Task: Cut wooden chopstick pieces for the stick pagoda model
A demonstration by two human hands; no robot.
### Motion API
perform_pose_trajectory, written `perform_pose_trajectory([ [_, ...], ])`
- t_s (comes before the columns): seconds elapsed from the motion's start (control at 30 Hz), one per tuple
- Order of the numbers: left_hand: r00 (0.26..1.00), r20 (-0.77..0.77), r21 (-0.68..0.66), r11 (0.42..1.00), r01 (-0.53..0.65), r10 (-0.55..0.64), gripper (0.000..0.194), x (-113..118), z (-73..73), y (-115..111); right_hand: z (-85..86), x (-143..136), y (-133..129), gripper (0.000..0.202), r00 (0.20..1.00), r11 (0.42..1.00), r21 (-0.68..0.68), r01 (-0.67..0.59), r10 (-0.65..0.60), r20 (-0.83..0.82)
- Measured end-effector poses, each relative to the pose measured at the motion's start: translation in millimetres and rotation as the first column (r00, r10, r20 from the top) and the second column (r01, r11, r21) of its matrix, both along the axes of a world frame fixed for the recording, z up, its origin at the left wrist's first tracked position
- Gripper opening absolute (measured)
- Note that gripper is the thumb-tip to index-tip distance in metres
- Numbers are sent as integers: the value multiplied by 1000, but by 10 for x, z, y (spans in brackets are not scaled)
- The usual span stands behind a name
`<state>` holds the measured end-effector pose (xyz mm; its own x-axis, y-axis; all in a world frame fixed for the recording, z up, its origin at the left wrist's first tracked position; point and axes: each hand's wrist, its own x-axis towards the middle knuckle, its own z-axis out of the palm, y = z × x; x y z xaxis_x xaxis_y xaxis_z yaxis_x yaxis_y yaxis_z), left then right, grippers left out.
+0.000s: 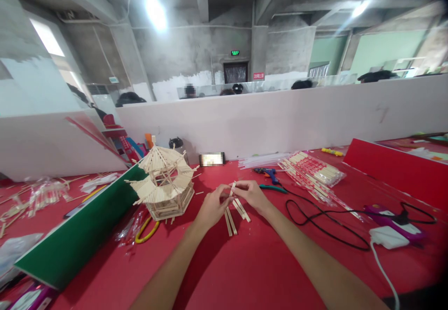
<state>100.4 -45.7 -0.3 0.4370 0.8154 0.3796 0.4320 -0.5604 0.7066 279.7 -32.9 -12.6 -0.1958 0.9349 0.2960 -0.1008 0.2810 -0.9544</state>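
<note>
While the left hand (215, 204) and right hand (253, 196) pinch sticks (233, 188) over the table (224, 272), right of the model (171, 189), stick ends should sit flush and fingertip pressure even.

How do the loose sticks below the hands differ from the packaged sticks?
The loose sticks are few and bare; the packaged sticks are many, in red-and-white wrapping. The loose sticks lie in two small groups; the packaged sticks are heaped together. Both lie on the red table.
</note>
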Motion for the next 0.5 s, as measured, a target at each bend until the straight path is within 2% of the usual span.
perform_pose_trajectory([
  [0.33,985,172,-157,988,14,14,32,34,-83,14,-2,-10,-12,19,998,999,42,10,-13,64],
  [0.5,959,282,-251,966,63,11,33,13,-144,90,12,4,14,26,998,999,38,29,-31,61],
])
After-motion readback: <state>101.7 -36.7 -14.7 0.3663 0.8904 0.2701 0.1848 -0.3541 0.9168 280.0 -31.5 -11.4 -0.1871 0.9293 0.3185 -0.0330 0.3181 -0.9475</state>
